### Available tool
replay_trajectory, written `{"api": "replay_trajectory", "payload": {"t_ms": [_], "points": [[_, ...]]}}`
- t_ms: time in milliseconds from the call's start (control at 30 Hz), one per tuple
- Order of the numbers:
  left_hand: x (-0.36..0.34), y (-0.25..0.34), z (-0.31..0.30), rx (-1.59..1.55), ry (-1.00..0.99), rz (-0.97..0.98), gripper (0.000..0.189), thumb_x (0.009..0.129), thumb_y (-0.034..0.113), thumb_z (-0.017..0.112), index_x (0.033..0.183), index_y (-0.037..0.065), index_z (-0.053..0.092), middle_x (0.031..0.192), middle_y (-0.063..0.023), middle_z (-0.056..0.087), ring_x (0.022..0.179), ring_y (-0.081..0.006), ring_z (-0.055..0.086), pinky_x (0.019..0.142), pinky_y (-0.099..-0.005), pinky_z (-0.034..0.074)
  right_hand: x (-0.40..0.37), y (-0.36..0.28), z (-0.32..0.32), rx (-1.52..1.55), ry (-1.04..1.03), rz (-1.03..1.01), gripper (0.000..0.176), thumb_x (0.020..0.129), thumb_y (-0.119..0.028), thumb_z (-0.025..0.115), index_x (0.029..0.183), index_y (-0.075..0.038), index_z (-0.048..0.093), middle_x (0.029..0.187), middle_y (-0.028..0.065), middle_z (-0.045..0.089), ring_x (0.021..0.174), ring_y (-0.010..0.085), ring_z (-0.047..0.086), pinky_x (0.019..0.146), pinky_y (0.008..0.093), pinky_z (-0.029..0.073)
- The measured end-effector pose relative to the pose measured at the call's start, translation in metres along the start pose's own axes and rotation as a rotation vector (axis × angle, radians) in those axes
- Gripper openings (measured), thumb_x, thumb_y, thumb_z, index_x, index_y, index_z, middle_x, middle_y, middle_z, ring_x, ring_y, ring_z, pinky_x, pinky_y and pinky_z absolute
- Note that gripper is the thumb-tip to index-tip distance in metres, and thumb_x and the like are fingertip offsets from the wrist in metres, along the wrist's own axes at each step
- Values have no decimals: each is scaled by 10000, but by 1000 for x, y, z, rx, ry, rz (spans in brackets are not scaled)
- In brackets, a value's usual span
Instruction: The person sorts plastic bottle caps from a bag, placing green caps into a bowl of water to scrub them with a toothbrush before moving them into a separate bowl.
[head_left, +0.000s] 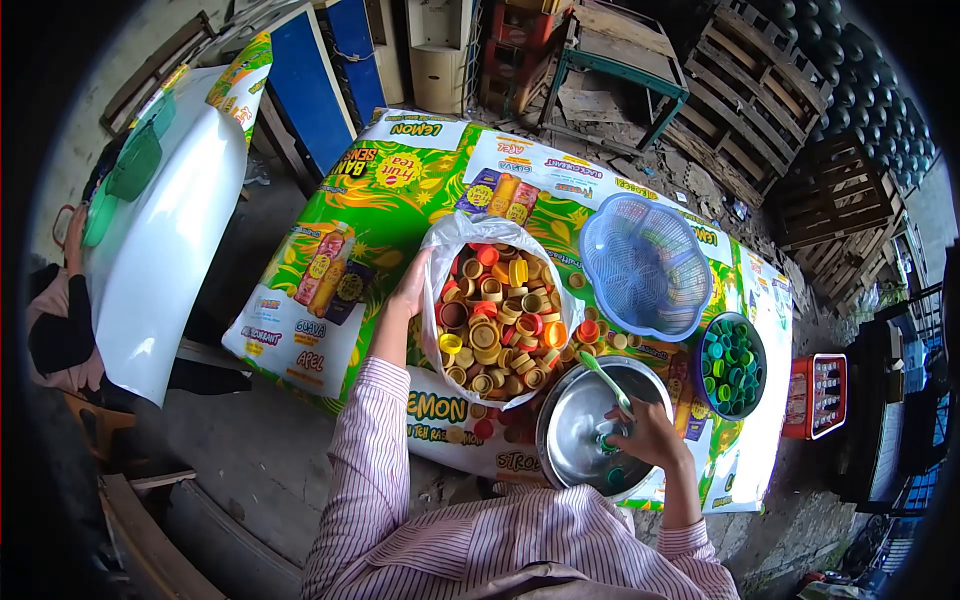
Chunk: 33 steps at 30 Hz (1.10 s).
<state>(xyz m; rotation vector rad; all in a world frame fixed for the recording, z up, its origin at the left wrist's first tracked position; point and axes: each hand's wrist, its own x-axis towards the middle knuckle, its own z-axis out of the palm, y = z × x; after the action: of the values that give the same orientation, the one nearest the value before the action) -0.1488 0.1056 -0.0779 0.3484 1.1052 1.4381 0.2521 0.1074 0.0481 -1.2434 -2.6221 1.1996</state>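
A white plastic bag, its top spread wide, is full of bottle caps, mostly tan with some red, orange and yellow ones. My left hand grips the bag's left rim; its fingers are partly hidden. A shiny metal bowl stands to the right of the bag, with a few dark green caps in its bottom. Over this bowl, my right hand is closed around a slim light-green tool, whose exact kind I cannot make out. Just below its fingertips lies a green cap.
A blue plastic basket and a dark bowl of green caps sit on the printed table cover. Loose caps lie beside the bag. At left, another person's hand touches a green basket. Wooden pallets stand behind.
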Motion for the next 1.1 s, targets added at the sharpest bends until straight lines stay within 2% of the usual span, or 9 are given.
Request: {"api": "replay_trajectory", "payload": {"t_ms": [67,300,367,400,500,633,700,933,1100], "points": [[1,0,1,30,20,29,628,831,497,426,1273,55,370,1224,-85,473,1063,-201,490,932,-358,372,11,-12,-4,-16,23,9,300,617,-65,683,901,-4,604,789,161,617,756,294,611,689,342,471],[-15,10,19,28,13,23,593,867,462,383,1287,44,355,1237,-90,460,1082,-198,481,940,-354,365,124,-72,13,248,225,-428,164,725,-46,628,884,-10,608,772,118,616,716,213,613,643,306,470],[-19,14,23,40,20,-16,574,881,437,368,1286,31,351,1228,-95,464,1074,-202,487,935,-353,369,160,-91,18,147,184,-412,160,748,-47,593,903,-10,597,787,161,619,750,260,622,649,341,478],[-18,13,21,28,16,-1,535,892,415,357,1258,26,388,1200,-83,491,1052,-187,504,920,-337,383,182,-93,27,148,267,-542,223,717,-88,606,878,32,508,737,229,585,680,377,582,607,411,467],[-9,7,11,106,-72,71,475,906,384,339,1209,36,450,1138,-59,536,1003,-163,529,896,-315,402,218,-111,34,-173,282,-518,323,665,-133,643,891,34,485,779,225,582,763,359,578,672,428,461],[-10,5,12,32,-35,34,453,914,376,319,1170,45,491,1065,-35,568,933,-152,552,864,-300,418,237,-117,42,-317,258,-470,356,650,-149,650,905,26,475,812,193,577,817,336,573,716,418,446],[-12,7,12,27,-28,20,469,914,384,307,1186,41,477,1109,-44,550,980,-158,535,882,-307,410,251,-109,50,-433,318,-599,402,621,-124,649,939,26,453,839,166,561,841,318,565,750,403,427],[-14,9,19,87,56,21,536,909,410,305,1275,23,370,1249,-82,457,1112,-190,464,955,-331,352,250,-100,43,-276,288,-664,402,593,-23,585,962,28,432,881,158,548,878,335,539,791,404,396],[-5,2,9,132,64,24,571,906,424,297,1306,17,320,1288,-97,418,1156,-194,425,981,-334,320,256,-96,42,-440,189,-561,438,625,-107,610,1012,21,450,986,194,539,952,349,507,834,403,375]]}}
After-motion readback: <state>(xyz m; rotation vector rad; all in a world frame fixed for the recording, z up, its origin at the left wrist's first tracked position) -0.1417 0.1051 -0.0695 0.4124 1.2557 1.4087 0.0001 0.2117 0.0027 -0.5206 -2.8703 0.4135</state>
